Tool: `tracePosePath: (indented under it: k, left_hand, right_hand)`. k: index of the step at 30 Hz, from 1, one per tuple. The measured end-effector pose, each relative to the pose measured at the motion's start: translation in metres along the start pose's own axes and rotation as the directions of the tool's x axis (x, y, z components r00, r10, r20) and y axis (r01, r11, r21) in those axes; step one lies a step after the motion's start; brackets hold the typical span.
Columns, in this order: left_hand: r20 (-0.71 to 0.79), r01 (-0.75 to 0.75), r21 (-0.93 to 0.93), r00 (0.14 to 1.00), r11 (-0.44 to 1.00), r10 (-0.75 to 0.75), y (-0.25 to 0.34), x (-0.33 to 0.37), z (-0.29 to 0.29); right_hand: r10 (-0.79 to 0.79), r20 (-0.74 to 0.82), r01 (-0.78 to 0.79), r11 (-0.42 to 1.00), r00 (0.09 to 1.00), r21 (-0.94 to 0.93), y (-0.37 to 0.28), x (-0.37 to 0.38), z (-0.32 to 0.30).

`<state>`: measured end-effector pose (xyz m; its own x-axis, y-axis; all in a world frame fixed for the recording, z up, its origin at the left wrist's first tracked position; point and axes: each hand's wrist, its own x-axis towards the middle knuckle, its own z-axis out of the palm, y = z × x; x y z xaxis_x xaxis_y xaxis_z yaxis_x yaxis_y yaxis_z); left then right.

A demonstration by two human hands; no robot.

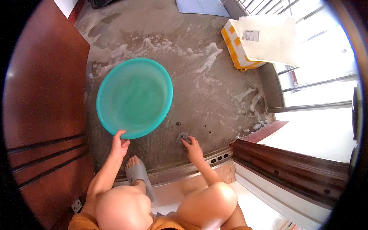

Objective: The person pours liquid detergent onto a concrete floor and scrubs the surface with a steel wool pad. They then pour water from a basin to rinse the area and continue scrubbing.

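A wide teal plastic basin (169,100) rests on the wet concrete floor, left of the middle. It looks to hold cloudy greenish water. At its near rim, my left hand (120,145) grips the edge with thumb and fingers. Farther right, my right hand (194,150) reaches down to the floor, its fingers closed on a dark grey steel wool scourer (181,138) pressed against the concrete. Streaks of white soap foam (210,56) lie across the floor beyond the basin and toward the right wall.
A white foam box (240,53) with yellow tape stands at the far right, its lid leaning on top. Beside it run window bars (314,82). A blue mat (202,7) lies at the back. Dark red wooden panels (48,76) border the left. My grey slipper (137,171) is near the threshold.
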<state>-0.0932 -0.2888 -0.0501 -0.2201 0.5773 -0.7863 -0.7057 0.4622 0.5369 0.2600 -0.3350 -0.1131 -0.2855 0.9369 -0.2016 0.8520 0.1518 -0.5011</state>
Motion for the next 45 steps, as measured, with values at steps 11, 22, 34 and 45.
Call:
tracePosePath:
  k: [11,22,34,45]
  left_hand:
    - [-0.114,-0.032,-0.022,0.993,0.999,0.029,0.127,0.105,-0.087]
    - [-0.14,0.012,-0.033,0.99,0.999,-0.017,0.205,0.092,-0.128]
    - [-0.218,0.001,-0.158,0.975,0.988,-0.036,0.178,0.16,-0.106]
    - [-0.33,-0.06,-0.046,0.943,0.997,0.041,0.06,0.251,0.047]
  right_hand:
    - [0.793,0.28,-0.568,0.098,0.541,0.817,-0.187,0.028,-0.023]
    - [0.338,-0.262,-0.161,0.837,0.904,0.522,-0.389,0.195,-0.123]
    - [0.271,-0.319,-0.197,0.949,0.908,0.245,-0.216,0.348,0.022]
    - [0.104,-0.444,-0.151,0.986,0.89,-0.072,0.125,0.458,-0.096]
